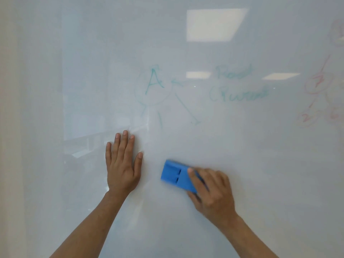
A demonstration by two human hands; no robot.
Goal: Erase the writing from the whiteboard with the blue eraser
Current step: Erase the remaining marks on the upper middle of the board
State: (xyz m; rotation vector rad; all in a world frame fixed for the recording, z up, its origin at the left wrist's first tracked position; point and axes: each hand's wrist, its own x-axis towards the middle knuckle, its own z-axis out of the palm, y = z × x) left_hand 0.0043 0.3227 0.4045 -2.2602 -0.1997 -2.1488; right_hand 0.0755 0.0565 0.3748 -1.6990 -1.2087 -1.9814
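The whiteboard point(242, 164) fills the view. Faint green writing sits at its middle: a circled letter A point(154, 82), arrows running down from it, and two smeared words point(236, 84) to the right. My right hand point(212, 190) grips the blue eraser point(176, 175) and presses it on the board well below the writing. The eraser is blurred. My left hand point(122, 164) lies flat on the board with fingers spread, left of the eraser and just below the green marks.
Faded red marks point(320, 86) run down the board's right edge. Ceiling lights point(214, 25) reflect in the glossy surface. A beige wall strip point(9, 127) borders the board on the left.
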